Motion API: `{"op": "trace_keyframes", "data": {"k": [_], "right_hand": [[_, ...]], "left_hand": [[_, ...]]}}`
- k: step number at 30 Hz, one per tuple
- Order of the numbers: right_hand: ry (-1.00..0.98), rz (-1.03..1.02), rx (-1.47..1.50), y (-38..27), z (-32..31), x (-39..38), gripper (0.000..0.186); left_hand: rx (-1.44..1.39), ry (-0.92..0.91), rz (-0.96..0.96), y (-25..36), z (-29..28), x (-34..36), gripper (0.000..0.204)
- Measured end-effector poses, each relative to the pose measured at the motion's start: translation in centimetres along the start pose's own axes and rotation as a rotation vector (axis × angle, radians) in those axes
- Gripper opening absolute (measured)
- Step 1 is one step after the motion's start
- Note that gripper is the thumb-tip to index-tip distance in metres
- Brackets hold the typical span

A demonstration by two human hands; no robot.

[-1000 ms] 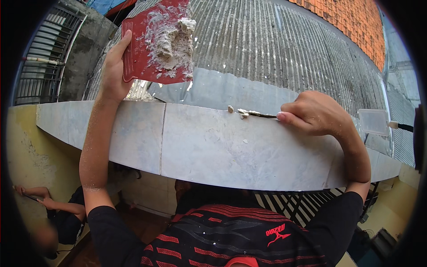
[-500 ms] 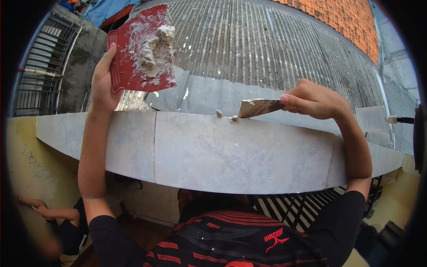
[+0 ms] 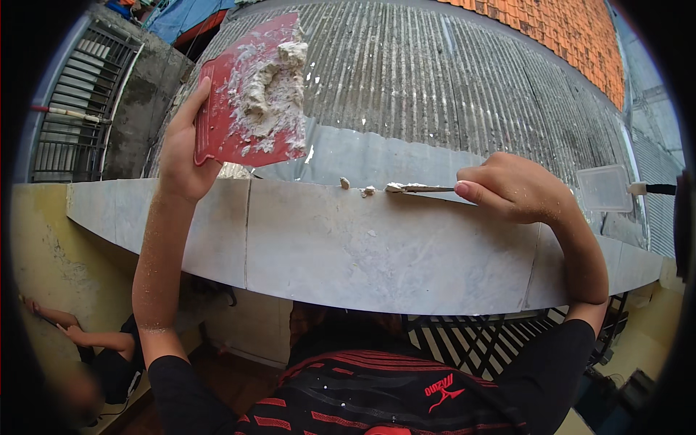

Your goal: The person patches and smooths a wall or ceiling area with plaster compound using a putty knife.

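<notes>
- Fingers of left hand (image 3: pixel 181 156) clamped on red board (image 3: pixel 250 94) heaped with grey putty (image 3: pixel 272 87), raised over corrugated roof (image 3: pixel 449 80).
- Right hand (image 3: pixel 511 187) gripping putty knife (image 3: pixel 420 188), blade flat along far edge of marble ledge (image 3: pixel 377 250).
- Yellow wall (image 3: pixel 51 246) at left.

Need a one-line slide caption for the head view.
Left hand raises a red board heaped with putty; right hand runs a putty knife along the marble ledge.
</notes>
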State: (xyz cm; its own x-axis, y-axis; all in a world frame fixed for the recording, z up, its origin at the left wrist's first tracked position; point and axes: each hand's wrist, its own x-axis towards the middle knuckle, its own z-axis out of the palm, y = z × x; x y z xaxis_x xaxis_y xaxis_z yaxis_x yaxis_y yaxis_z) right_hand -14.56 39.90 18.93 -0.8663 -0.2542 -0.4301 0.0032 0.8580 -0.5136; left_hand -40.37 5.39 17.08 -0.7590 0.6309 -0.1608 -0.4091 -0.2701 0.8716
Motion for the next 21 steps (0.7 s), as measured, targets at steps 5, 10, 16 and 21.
{"op": "trace_keyframes", "data": {"k": [5,10,16,21], "right_hand": [[0.009,0.0,-0.079,-0.4,-0.5,-0.2,0.059],[0.072,0.028,-0.134,0.4,0.1,0.6,0.059],[0.109,-0.012,-0.055,1.6,0.7,0.8,0.05],[0.023,0.045,0.218,1.8,0.2,0.6,0.044]], "left_hand": [[-0.08,0.029,-0.054,0.3,1.8,1.2,0.038],[-0.104,0.057,0.001,-0.5,0.7,4.3,0.03],[-0.047,0.212,0.091,-1.2,1.0,4.3,0.029],[-0.018,0.231,0.104,-1.1,0.4,4.3,0.032]]}}
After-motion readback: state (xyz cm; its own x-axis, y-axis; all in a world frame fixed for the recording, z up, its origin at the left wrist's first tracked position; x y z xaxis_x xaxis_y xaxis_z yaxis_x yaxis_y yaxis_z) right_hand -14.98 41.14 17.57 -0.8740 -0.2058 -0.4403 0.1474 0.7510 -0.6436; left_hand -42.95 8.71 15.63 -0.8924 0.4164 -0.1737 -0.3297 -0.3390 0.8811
